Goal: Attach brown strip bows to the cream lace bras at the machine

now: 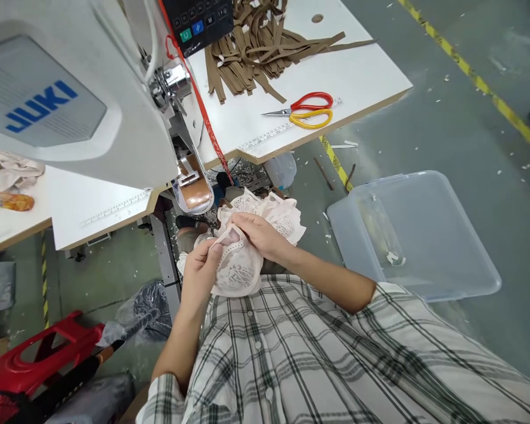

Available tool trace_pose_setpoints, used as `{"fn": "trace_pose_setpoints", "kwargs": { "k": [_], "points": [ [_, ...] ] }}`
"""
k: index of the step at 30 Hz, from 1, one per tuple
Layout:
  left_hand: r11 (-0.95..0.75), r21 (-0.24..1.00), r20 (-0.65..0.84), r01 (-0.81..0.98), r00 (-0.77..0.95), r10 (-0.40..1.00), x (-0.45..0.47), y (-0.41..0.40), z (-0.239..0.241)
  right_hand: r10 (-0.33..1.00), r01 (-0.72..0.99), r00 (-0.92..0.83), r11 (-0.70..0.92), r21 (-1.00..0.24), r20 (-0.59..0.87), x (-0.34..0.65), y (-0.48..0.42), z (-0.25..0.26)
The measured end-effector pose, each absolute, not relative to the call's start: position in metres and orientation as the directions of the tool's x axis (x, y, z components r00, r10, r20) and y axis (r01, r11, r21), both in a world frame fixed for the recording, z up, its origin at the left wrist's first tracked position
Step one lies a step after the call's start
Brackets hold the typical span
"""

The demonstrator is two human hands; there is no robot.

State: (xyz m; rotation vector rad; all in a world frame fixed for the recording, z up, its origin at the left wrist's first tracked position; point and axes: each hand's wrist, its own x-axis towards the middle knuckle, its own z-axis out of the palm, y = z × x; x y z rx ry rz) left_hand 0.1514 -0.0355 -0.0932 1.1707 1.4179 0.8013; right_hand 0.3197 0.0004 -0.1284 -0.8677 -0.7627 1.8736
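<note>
Lace piece held in the lap, below the bench's front edge, not yet under the machine.
Left hand was pinched shut on a lace garment piece; right hand gripped its upper edge. Beyond, JUKI sewing machine, brown strips and scissors lay unused; sewing seemingly remained.

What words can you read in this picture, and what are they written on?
"JUKI": blue letters on the white sewing machine.
Control panel buttons: marks too small to read.
Ruler strips on the table edges: numbers too small to read.
</note>
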Motion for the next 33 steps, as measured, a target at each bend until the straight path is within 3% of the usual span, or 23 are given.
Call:
{"fn": "trace_pose_setpoints", "kwargs": {
  "k": [4, 10, 15, 19, 24, 28, 33],
  "points": [
    [0.382, 0.92, -0.387, 0.085, 0.045, 0.921, 0.15, -0.034, -0.099, 0.881, -0.497, -0.374, -0.455, -0.739, -0.291, 0.33, -0.003, -0.131],
    [0.434, 0.9, -0.432, -0.027, 0.06, 0.9, 0.151, -0.029, -0.103, 0.927, -0.471, -0.342, -0.312, -0.825, -0.156, 0.336, -0.004, -0.126],
    [0.458, 0.887, -0.455, -0.057, 0.063, 0.888, 0.153, -0.027, -0.102, 0.939, -0.464, -0.309, -0.29, -0.837, -0.154, 0.335, -0.003, -0.127],
    [0.447, 0.894, -0.446, 0.009, 0.081, 0.891, 0.152, -0.026, -0.101, 0.951, -0.43, -0.279, -0.25, -0.868, -0.136, 0.336, -0.004, -0.128],
    [0.266, 0.949, -0.291, 0.172, 0.144, 0.946, 0.155, -0.02, -0.094, 0.949, -0.294, -0.291, -0.208, -0.933, -0.12, 0.337, -0.007, -0.12],
    [0.178, 0.948, -0.215, 0.264, 0.12, 0.969, 0.16, -0.014, -0.089, 0.939, -0.322, -0.327, -0.22, -0.921, -0.111, 0.336, -0.011, -0.117],
    [0.172, 0.956, -0.201, 0.239, 0.103, 0.974, 0.163, -0.012, -0.089, 0.937, -0.322, -0.327, -0.229, -0.919, -0.119, 0.334, -0.013, -0.121]
  ]
}}
